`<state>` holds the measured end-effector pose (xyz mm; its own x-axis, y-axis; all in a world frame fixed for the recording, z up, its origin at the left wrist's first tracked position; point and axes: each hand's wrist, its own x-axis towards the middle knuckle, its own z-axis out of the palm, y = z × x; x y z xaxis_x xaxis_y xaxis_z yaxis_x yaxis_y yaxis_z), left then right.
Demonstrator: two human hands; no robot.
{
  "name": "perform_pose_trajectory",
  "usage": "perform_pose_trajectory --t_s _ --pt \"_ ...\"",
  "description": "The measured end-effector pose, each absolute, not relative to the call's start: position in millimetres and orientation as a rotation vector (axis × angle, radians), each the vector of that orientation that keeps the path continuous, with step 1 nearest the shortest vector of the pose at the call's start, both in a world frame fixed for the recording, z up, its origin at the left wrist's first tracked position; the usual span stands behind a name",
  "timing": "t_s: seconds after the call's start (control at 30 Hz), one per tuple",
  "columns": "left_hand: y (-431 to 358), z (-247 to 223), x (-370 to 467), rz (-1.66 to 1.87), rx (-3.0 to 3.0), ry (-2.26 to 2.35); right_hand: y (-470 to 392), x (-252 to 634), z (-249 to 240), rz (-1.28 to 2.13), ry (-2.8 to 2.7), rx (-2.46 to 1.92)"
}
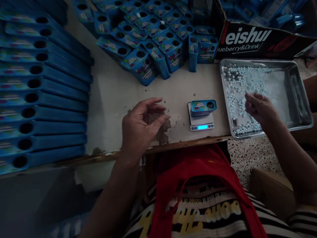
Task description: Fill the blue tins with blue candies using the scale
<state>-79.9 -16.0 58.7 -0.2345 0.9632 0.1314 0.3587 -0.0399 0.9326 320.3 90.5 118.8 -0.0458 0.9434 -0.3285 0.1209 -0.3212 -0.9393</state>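
My left hand (143, 124) hovers over the worn tabletop with its fingers apart and nothing in it. To its right, a small blue candy box (203, 108) printed "Caramelo Macizo" stands on a digital scale (202, 125) with a lit display that I cannot read. My right hand (262, 107) is over a metal tray (303, 109) of small pale candies (247, 76). Its thumb and fingertips are pinched together, and what is between them, if anything, is hidden.
At the left, flattened-looking blue boxes (47, 96) with round holes lie in a long stack. Several blue candy boxes (148, 43) stand at the back of the table. A black carton (267, 39) of blue packs sits behind the tray. The table's front edge (188, 142) is chipped.
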Motion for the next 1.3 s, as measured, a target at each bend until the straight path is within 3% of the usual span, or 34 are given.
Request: perform_pose_trajectory --t_s 0.17,0.37,0.73,0.9,0.97,1.13,1.3 --pt "-12 67 -73 1.260 1.495 1.628 86 337 106 1.466 -1.096 -1.592" --pt "-10 74 -54 1.102 1.673 1.685 90 287 141 1.693 -1.342 -1.361" --pt "3 73 -23 0.989 1.991 1.725 98 226 165 1.690 -1.565 -1.136" --pt "40 100 22 0.449 2.381 1.471 138 217 153 1.785 -1.231 -1.075" --pt "50 120 2 0.411 2.406 1.522 155 201 144 1.751 -1.277 -1.076" --pt "87 192 -153 0.780 2.283 2.031 177 118 126 1.297 -1.943 -1.008" --pt "166 229 -294 0.842 1.956 2.400 191 35 128 0.332 -2.801 -1.203"
